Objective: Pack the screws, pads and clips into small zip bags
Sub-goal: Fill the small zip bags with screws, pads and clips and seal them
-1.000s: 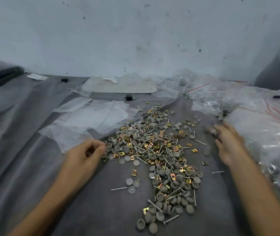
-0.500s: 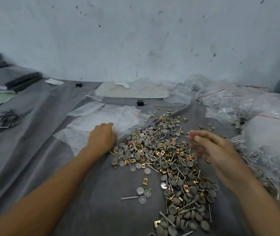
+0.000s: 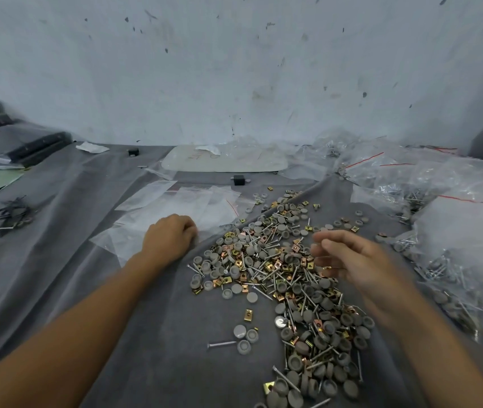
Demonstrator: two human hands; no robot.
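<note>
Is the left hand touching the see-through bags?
Touching. The head view shows the left hand lying curled on top of the clear zip bags, resting right on the plastic with no gap showing.

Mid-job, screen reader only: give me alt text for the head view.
A person's left hand rests on empty zip bags while the right hand hovers, fingers loose, over a pile of screws, pads and clips on grey cloth. Filled bags lie at right.

The pile of screws, pads and clips lies mid-bench; empty bags lie left and behind it, filled bags to its right.
</note>
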